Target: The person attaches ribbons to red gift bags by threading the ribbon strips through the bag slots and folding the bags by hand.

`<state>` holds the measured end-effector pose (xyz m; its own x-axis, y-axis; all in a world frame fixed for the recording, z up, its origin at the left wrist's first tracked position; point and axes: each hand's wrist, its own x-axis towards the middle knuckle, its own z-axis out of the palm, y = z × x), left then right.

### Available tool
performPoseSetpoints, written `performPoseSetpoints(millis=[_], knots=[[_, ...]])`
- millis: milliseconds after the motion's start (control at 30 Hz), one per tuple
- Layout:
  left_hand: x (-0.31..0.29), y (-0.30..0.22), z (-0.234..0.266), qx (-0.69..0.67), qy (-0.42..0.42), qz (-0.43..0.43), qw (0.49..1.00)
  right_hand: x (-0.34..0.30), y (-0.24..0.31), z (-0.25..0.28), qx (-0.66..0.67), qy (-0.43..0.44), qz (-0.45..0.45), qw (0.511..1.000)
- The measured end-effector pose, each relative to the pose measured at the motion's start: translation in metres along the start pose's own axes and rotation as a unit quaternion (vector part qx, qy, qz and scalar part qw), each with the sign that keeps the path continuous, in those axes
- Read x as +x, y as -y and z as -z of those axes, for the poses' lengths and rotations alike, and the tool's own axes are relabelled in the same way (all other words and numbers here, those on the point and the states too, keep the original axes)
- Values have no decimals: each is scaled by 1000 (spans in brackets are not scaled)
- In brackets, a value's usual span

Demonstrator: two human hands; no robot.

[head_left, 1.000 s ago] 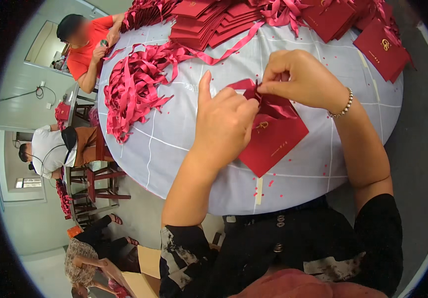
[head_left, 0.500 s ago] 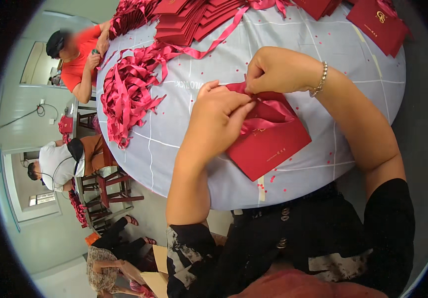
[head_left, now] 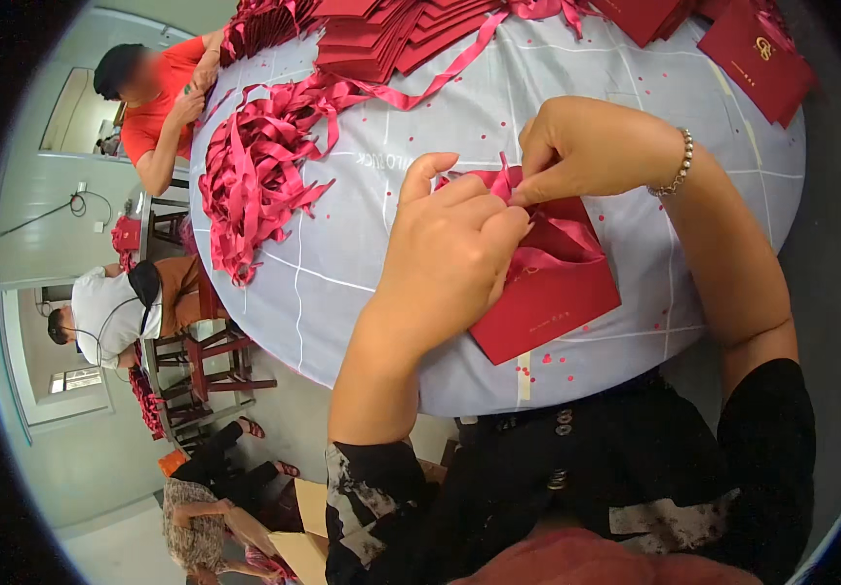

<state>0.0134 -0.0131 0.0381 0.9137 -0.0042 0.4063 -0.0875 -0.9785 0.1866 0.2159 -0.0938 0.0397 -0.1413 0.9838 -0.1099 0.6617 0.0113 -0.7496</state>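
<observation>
A dark red paper bag with small gold print lies on the cloth-covered table in front of me. A loop of pinkish-red ribbon rests across its face. My left hand is closed over the bag's upper left part, index and thumb pinching ribbon, with its little finger sticking out. My right hand, its wrist in a metal bracelet, pinches ribbon at the bag's top edge. A short ribbon end pokes up between the two hands. The exact hold of the fingertips is partly hidden.
A heap of loose ribbons lies at left on the round table. Stacked red bags stand at the far side, more bags far right. Red confetti dots are scattered about. A person in orange works at the far left edge.
Both hands stay at the bag's top; my right hand has shifted slightly. A ribbon end now sticks up between the hands. The whole view has moved a little.
</observation>
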Motion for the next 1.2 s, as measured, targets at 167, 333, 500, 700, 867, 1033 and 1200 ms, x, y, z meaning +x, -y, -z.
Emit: performPoseSetpoints(millis=[167,333,500,700,867,1033,1200], knots=[[4,-6,0,29,19,-11,999,3,-3,3,20,52,-33,998],[-1,15,0,-106,30,90,990,13,-8,-20,79,-75,-71,991],[1,18,0,-250,83,148,953,29,-47,-15,130,-335,-75,930],[2,25,1,-293,80,130,944,31,-54,-18,56,-362,-101,925],[2,24,0,-344,75,199,915,35,-61,-18,228,-319,-117,912],[1,27,0,-316,87,156,932,33,-61,-14,191,-311,-114,924],[-1,14,4,-223,22,2,975,25,-38,-15,289,-225,5,930]])
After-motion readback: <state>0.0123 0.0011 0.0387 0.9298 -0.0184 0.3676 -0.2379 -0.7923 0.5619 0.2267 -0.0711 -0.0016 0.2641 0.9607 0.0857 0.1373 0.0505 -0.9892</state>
